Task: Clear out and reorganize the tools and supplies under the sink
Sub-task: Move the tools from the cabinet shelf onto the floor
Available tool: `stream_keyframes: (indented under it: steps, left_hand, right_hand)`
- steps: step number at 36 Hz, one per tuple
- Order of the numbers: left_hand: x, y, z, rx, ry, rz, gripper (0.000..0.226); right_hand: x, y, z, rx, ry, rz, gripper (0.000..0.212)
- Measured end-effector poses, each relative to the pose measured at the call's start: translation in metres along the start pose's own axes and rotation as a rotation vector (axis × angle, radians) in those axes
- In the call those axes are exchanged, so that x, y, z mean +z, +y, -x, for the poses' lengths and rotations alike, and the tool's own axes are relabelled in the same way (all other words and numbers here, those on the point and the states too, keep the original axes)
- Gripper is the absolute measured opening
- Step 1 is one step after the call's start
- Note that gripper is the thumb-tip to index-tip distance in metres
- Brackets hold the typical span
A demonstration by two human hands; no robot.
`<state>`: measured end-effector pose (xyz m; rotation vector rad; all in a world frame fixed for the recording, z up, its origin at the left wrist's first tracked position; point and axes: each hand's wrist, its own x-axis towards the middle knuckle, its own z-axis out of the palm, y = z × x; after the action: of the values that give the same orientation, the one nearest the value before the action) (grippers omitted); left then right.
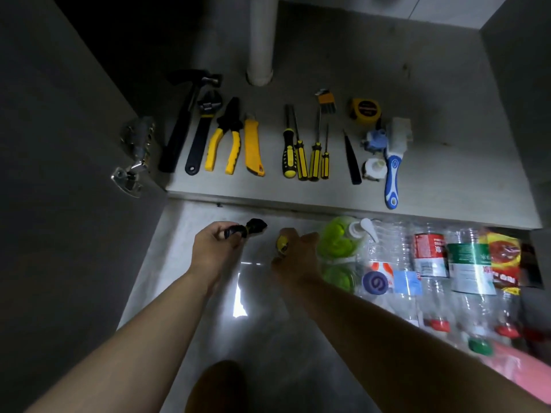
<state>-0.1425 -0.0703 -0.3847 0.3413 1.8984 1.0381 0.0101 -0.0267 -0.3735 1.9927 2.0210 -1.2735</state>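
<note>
Tools lie in a row on the cabinet floor point(447, 180) under the sink: a hammer point(182, 120), an adjustable wrench point(202, 135), yellow pliers point(225, 141), a utility knife point(253, 147), several screwdrivers point(304, 153), hex keys point(325, 102), a tape measure point(365, 111) and a blue-handled brush point(393, 168). Over the floor in front, my left hand point(213, 248) grips a small black object point(250, 228). My right hand point(298, 254) holds a small yellow and black item point(281, 242), mostly hidden by the fingers.
A drain pipe point(262, 40) rises at the cabinet's back. A door hinge point(134, 156) sticks out on the left wall. Plastic bottles point(465, 263), a green bottle point(337, 242) and a pump dispenser point(366, 231) lie on the floor at right.
</note>
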Motion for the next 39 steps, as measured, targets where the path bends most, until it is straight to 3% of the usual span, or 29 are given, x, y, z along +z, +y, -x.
stream_keyframes:
  steps: [6,15,23,27,31,34,36,39]
  left_hand:
    - [0.009,-0.001,-0.012,0.016,-0.018,-0.048,0.023]
    - [0.012,-0.001,-0.009,0.195,0.028,-0.195,0.039]
    - [0.013,0.004,0.001,0.171,-0.132,-0.162,0.057]
    - [0.011,0.005,0.005,0.311,-0.135,-0.364,0.056]
    - [0.012,0.006,0.013,0.428,0.020,-0.439,0.037]
    - [0.018,0.026,0.031,0.547,-0.101,-0.321,0.025]
    - [0.030,0.044,0.040,0.645,-0.175,-0.257,0.026]
    - [0.053,0.072,0.047,0.670,-0.219,-0.182,0.027]
  right_hand:
    - [0.004,0.006,-0.021,0.025,0.006,0.029,0.085]
    - [0.017,0.008,-0.009,-0.061,0.125,-0.005,0.079]
    - [0.018,0.014,-0.005,-0.111,-0.061,0.174,0.071]
    - [0.011,0.000,0.005,-0.162,-0.089,0.153,0.065]
    - [-0.030,-0.035,0.026,-0.455,0.039,-0.092,0.025]
    - [-0.083,-0.056,0.038,-0.635,0.120,-0.139,0.016]
    - [-0.118,-0.058,0.033,-0.623,0.219,-0.163,0.015]
    - [-0.162,-0.044,0.015,-0.438,0.363,-0.225,0.019]
